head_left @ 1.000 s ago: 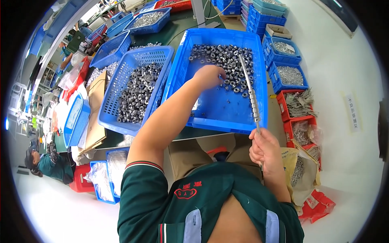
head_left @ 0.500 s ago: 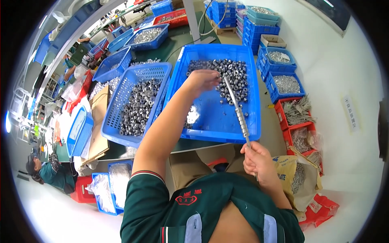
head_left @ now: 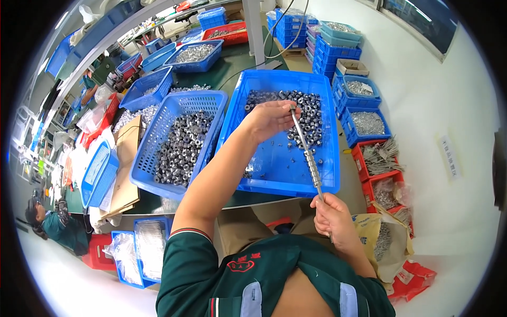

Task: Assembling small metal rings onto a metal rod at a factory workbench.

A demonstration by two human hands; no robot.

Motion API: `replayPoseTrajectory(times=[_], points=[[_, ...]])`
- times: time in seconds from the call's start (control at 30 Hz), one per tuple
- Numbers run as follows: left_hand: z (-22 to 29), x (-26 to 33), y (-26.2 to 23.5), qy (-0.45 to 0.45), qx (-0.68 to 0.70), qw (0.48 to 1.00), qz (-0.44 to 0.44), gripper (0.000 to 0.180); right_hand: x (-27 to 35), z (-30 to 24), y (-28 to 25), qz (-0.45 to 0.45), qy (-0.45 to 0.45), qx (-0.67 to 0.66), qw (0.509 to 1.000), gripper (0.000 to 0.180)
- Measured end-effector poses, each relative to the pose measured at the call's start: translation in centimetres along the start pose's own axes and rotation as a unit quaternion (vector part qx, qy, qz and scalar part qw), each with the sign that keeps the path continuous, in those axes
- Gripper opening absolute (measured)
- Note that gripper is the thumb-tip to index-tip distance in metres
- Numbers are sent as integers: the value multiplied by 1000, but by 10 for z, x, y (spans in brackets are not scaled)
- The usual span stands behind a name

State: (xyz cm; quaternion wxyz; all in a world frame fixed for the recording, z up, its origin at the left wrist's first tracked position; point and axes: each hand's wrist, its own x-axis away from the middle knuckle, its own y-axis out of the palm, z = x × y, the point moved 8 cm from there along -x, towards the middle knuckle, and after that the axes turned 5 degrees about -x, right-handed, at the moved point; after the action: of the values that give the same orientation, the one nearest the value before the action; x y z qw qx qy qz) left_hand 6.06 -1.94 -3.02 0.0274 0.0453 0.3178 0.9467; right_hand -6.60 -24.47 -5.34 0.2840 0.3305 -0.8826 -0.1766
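Metal rod (head_left: 299, 131), ringed by stacked nuts (head_left: 312, 170), slants above the blue tray (head_left: 277, 164), crossing its near edge by the right corner. The right hand (head_left: 332, 217) grasps the rod's lower end; the left hand (head_left: 269, 119) pinches a dark nut (head_left: 292, 107) at its tip. Loose nuts (head_left: 310, 112) lie toward the far edge.

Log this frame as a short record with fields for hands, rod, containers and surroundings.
Left hand: at the rod's far tip, apparently pinching a nut
Right hand: closed around the rod's near end
Rod: slanted above the tray, with a ringed section, seemingly stacked nuts
Tray: blue, loose nuts mostly toward the far side
Basket: blue, perforated, left of the tray, holding more nuts
Background: co-worker at far left
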Motion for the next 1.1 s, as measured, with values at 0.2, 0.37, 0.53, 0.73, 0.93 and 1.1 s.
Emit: replayPoseTrajectory(times=[0.2,0.37,0.53,0.73,0.93,1.1], points=[[-2,3,10,-15,-34,998,-47,26,0,-1,-1,-10,-15,-5,1000,15],[-30,7,34,-91,-85,984,-129,21,-2,-8,-4,24,-41,11,999,16],[-40,14,44,-122,-166,965,-161,25,-3,-8,-7,23,-41,7,999,16],[-23,1,9,-76,-247,966,-14,30,-2,-7,-15,34,-41,0,999,18],[-24,-16,-11,80,-745,661,42,14,3,-7,-24,54,-57,7,997,18],[-53,-22,-20,30,-793,609,0,23,5,-5,-30,58,-54,-2,997,17]])
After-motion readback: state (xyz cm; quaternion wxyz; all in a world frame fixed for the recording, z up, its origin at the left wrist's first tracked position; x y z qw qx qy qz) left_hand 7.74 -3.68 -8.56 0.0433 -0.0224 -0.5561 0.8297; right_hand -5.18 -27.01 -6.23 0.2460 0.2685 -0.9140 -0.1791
